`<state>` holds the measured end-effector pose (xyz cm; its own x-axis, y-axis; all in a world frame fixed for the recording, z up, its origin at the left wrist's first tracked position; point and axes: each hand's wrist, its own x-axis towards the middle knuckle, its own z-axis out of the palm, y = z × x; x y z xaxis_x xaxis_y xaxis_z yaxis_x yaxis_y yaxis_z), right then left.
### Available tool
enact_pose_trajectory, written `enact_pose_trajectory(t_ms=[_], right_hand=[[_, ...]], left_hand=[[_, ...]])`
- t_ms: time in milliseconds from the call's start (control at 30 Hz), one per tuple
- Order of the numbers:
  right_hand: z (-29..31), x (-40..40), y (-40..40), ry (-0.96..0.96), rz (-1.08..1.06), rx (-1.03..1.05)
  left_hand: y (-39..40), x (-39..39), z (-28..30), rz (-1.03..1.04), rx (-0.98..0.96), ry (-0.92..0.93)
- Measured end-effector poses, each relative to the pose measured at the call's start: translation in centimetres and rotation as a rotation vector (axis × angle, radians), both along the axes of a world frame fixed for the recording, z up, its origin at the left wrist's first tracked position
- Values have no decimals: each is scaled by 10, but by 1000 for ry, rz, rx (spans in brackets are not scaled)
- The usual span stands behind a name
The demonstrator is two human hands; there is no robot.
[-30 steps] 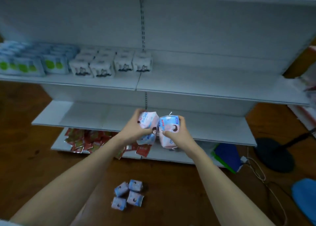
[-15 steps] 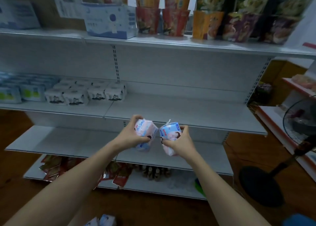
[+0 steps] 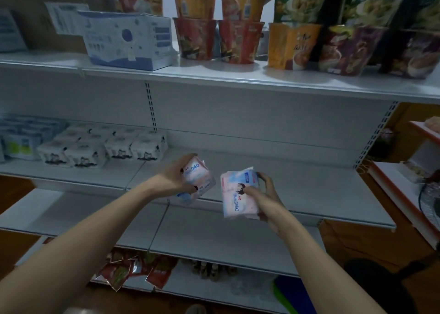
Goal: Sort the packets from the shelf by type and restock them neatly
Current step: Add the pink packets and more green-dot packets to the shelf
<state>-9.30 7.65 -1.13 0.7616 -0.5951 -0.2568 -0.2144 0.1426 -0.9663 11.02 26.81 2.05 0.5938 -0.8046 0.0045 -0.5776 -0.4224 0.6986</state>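
In the head view, the left hand covered part of its tilted pink packet at frame centre. The right hand gripped a second packet, long axis almost upright. Print was blurred.

Dim shop, white metal shelving w/ pegged back panel, brown wood floor, fan at right

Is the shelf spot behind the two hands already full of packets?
No, the shelf behind the left hand and right hand is bare; the white packets sit further left.
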Motion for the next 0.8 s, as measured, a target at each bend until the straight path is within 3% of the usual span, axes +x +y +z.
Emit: enact_pose_trajectory(t_ms=[133, 233, 400, 600, 800], right_hand=[[-14, 55, -33, -97, -21, 343], [-18, 106, -49, -22, -32, 358], [-24, 184, -83, 118, -86, -14], [-23, 228, -126, 367, 86, -710], [-27, 265, -142, 539, 225, -1040]], left_hand=[[-42, 58, -8, 36, 67, -92], [-74, 106, -20, 8, 175, -119], [-111, 183, -38, -79, 205, -170], [-153, 249, -44, -254, 235, -419], [-165, 268, -74, -264, 284, -542]])
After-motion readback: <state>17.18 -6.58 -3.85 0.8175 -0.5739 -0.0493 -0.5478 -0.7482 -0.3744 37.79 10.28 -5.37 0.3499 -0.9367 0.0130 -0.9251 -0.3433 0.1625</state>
